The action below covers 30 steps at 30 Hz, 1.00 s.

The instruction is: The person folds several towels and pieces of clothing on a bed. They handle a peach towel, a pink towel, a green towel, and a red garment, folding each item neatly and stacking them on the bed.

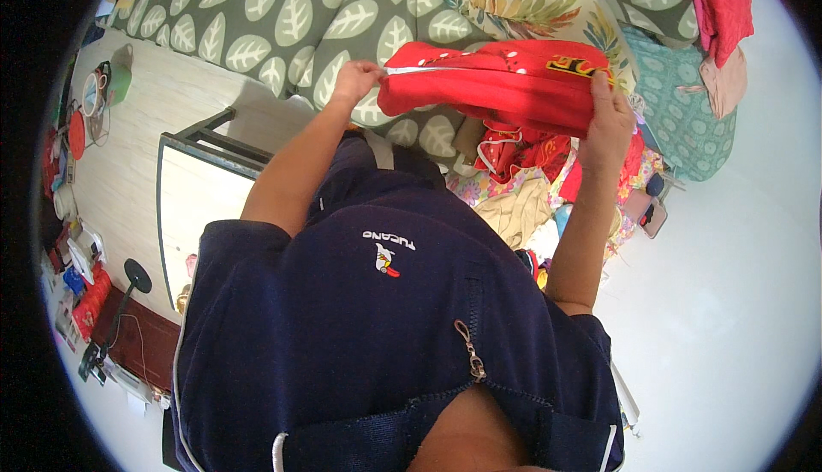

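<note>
A red garment (497, 95) with white dots, a white edge and a dark-and-yellow patch is stretched sideways between my hands, folded lengthwise. At its left end my left hand (358, 80) pinches the corner by the white edge. Round the right end, beside the patch, my right hand (610, 121) is closed with the thumb on top. The garment hangs above a bed or sofa with a green leaf-print cover (291, 18). Below it lies a heap of clothes with a red dotted piece (505, 151) and a beige piece (518, 215).
A table with a pale top (201, 207) and dark frame stands to my left. At far right a teal patterned cloth (685, 104) lies under a red cloth (719, 10). A phone (653, 218) rests by the heap's right edge. Assorted items line the far left.
</note>
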### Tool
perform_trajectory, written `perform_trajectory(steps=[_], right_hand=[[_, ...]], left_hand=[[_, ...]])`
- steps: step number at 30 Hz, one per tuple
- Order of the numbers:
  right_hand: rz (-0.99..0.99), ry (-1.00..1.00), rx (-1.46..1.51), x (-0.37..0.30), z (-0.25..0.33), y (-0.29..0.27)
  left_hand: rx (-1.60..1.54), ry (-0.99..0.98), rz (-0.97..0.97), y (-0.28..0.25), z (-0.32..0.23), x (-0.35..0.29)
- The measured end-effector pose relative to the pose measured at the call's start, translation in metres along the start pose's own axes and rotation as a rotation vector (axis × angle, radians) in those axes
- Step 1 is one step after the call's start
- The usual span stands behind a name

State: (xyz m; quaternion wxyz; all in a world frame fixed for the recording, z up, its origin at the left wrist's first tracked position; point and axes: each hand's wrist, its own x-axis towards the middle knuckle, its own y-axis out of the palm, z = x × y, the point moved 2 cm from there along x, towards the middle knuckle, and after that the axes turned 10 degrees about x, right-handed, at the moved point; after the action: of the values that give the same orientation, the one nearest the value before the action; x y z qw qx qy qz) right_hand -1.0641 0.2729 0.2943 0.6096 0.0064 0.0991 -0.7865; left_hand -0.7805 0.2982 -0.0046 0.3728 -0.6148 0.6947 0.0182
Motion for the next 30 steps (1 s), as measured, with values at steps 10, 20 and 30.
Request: perform_trajectory(steps=[10, 20, 30], right_hand=[[0.166, 0.185, 0.381, -0.018, 0.021, -0.015], [0.394, 0.379, 0.952, -0.023, 0.039, -0.015], [0.43, 0.392, 1.139, -0.028, 0.069, -0.033]], left_hand=[[-0.84, -0.233, 0.249, 0.009, 0.016, -0.005], [-0.624, -0.397, 0.553, 0.055, -0.012, -0.031], [-0.655, -0.325, 0.748, 0.077, -0.056, -0.043]])
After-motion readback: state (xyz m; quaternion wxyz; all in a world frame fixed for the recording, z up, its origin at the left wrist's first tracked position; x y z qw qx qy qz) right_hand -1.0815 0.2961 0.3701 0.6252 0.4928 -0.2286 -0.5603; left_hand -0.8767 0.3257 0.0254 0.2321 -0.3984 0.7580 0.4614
